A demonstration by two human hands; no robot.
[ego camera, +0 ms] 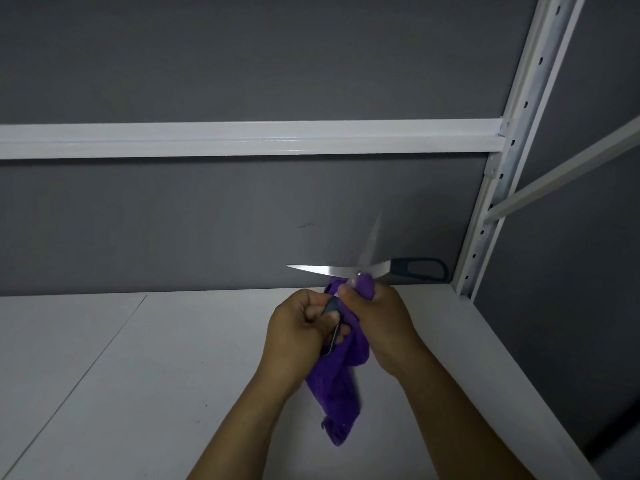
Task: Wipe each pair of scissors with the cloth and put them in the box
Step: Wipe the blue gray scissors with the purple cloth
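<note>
A pair of scissors with dark grey handles is spread wide open above the white shelf. One blade points left, the other points up. My left hand grips the lower handle loop. My right hand holds a purple cloth pressed around the scissors just below the pivot. The cloth hangs down between my wrists. The other handle sticks out to the right. No box is in view.
The white shelf board runs under my hands, with a seam on its left. A grey back wall, a white crossbar and a perforated white upright post at the right bound the space.
</note>
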